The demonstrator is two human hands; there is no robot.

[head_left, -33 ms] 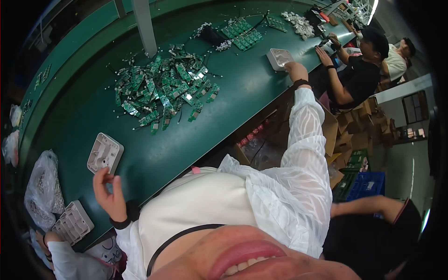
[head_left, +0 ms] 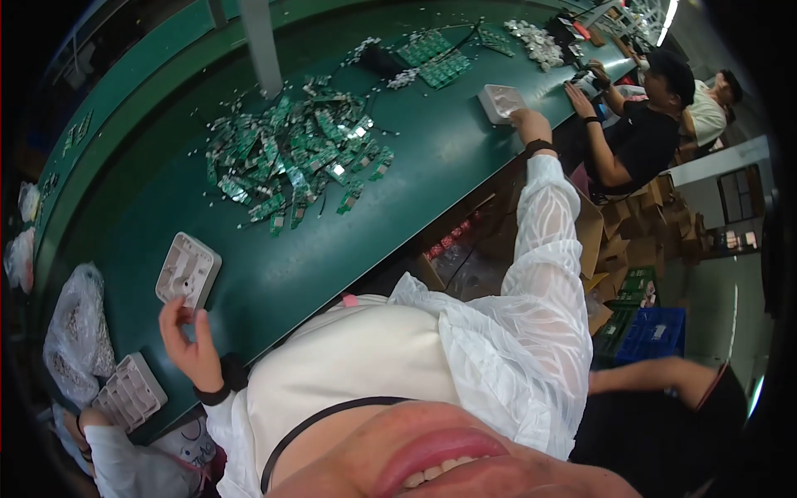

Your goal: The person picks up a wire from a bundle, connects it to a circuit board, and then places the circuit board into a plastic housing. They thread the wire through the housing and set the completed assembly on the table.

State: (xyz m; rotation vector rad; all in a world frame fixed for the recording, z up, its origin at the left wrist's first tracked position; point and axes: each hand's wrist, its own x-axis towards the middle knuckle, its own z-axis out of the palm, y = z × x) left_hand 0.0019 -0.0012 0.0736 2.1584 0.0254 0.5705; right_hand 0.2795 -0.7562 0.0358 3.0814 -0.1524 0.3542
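On the green workbench at the left lies an open white plastic housing (head_left: 190, 270), its moulded inside facing up. My left hand (head_left: 191, 344) is at its near edge, fingertips against the rim, with thumb and fingers apart. Far to the right, my outstretched right hand (head_left: 531, 126) grips the near edge of a second white plastic housing (head_left: 501, 103); the hand hides part of that edge. Between the two housings spreads a big loose pile of green circuit boards (head_left: 295, 158) with short wires and small white connectors.
A clear plastic bag of small parts (head_left: 76, 336) and a ribbed white plastic piece (head_left: 133, 394) lie at the left, near another person's arm (head_left: 124, 461). A grey post (head_left: 261, 50) rises behind the pile. People (head_left: 635, 116) work at the right. Cardboard boxes and a blue crate (head_left: 652, 332) stand below.
My left hand has moved slightly left along the rim of its housing. My right hand stays at the other housing; the whole view has shifted a little.
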